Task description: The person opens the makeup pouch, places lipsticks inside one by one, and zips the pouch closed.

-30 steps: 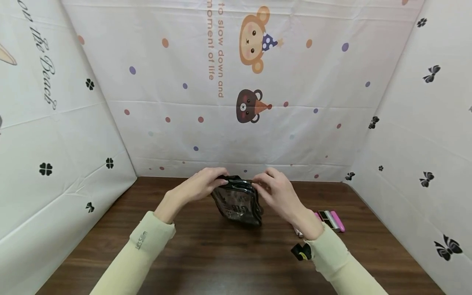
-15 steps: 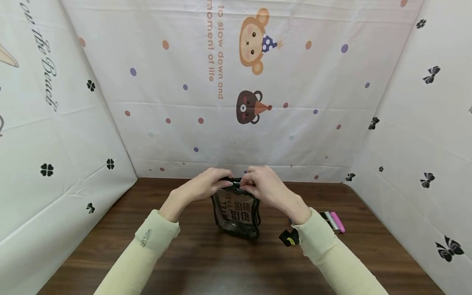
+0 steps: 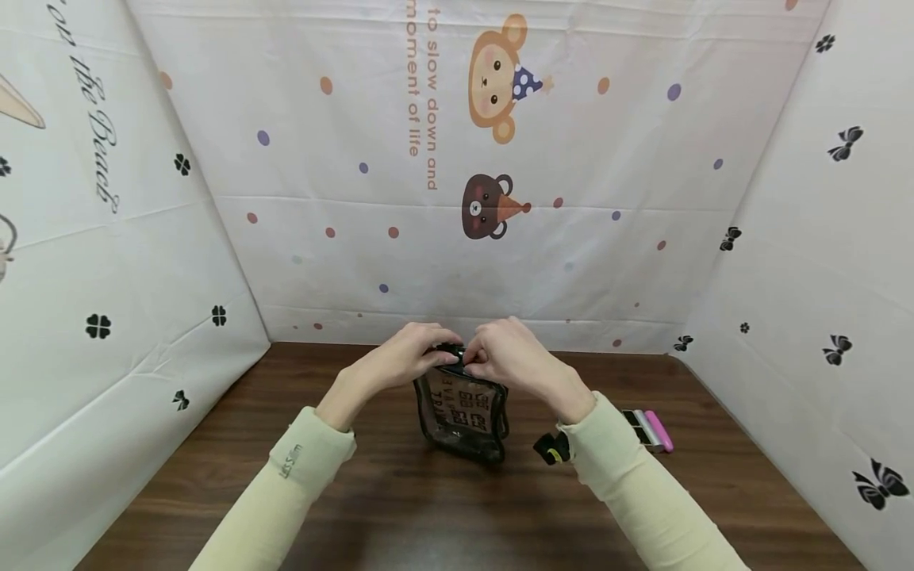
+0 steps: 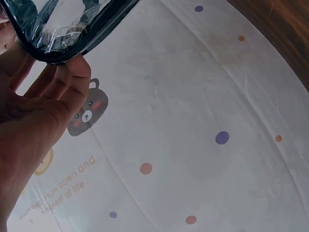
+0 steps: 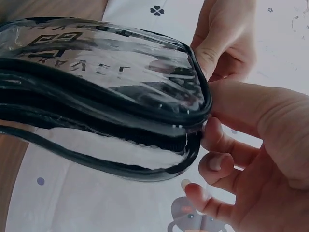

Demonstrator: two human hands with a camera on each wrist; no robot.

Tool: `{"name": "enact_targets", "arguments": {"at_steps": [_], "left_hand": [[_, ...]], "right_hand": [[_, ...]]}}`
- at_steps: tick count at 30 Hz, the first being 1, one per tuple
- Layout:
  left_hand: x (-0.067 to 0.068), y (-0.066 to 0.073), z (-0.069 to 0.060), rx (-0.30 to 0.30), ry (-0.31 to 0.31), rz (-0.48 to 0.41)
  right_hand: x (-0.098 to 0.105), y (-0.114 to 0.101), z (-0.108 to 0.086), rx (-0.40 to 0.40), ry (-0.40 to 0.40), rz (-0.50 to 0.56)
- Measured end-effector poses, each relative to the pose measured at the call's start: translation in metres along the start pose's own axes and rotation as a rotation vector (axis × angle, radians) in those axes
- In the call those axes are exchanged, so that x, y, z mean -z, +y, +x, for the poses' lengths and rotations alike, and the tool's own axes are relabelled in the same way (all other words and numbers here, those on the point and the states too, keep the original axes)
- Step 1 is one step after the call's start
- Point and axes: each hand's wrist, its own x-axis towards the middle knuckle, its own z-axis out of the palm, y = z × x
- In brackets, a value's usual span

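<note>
A see-through pouch (image 3: 464,412) with black edging and dark lettering is held upright at the back middle of the table. My left hand (image 3: 400,357) grips its top edge from the left. From the right, my right hand (image 3: 517,357) pinches the same top edge close beside the left fingers. In the left wrist view the left hand (image 4: 43,101) holds a corner of the pouch (image 4: 63,29). The right wrist view shows the right hand (image 5: 265,150) with thumb and forefinger at the pouch's end (image 5: 145,92), its other fingers loosely bent.
On the brown table (image 3: 428,523), a small black item with a yellow mark (image 3: 552,449) lies beside the right sleeve. Farther right is a pink and silver item (image 3: 653,430), partly behind that sleeve. Printed white cloth (image 3: 357,262) surrounds the table's back and sides.
My right hand has moved left along the pouch's top, close to my left hand. The pouch now hangs with its lettered side facing front. The small black item appears farther left.
</note>
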Motion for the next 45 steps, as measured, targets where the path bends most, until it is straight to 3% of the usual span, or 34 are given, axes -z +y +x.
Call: {"name": "enact_targets", "arguments": {"at_steps": [15, 22, 31, 45], "left_hand": [[0.004, 0.003, 0.002, 0.015, -0.087, -0.036], [0.005, 0.004, 0.006, -0.009, -0.1, 0.0], [0.005, 0.008, 0.01, 0.013, -0.132, -0.017], [0.003, 0.008, 0.013, 0.019, -0.124, 0.005]], "right_hand": [[-0.006, 0.004, -0.001, -0.003, 0.029, 0.052], [-0.002, 0.008, -0.008, -0.008, 0.04, 0.058], [-0.005, 0.015, -0.015, -0.012, 0.056, 0.066], [-0.005, 0.024, -0.022, -0.067, 0.06, 0.152]]}}
